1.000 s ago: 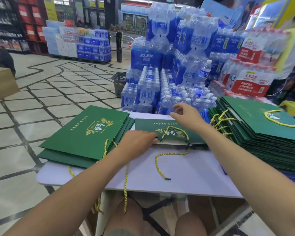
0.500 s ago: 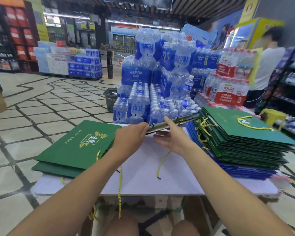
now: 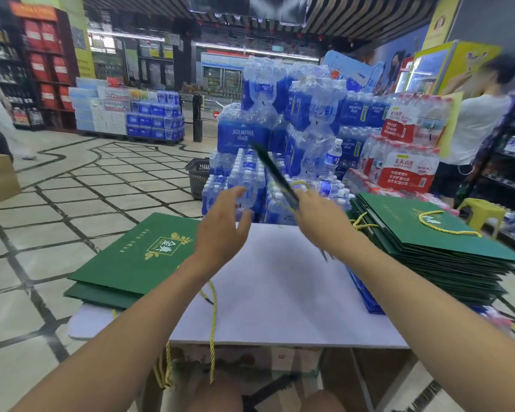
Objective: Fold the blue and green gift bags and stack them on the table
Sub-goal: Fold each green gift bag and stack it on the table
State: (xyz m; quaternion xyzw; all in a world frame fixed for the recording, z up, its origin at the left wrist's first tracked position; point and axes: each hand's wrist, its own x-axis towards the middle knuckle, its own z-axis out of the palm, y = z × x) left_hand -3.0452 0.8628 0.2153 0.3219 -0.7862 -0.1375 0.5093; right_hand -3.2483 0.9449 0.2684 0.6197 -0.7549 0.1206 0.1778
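Green bag [image 3: 275, 176] between right fingers [image 3: 305, 200] (tilted)

Tiled shop floor [image 3: 72, 188]; stacked water packs [image 3: 244, 135]

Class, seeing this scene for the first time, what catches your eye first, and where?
A wall of bottled water packs towers behind the white table. In front of it the right hand grips a green gift bag edge-on in the air, the left hand open beside it. Flat green bags lie in a tall stack at right and a low pile at left.
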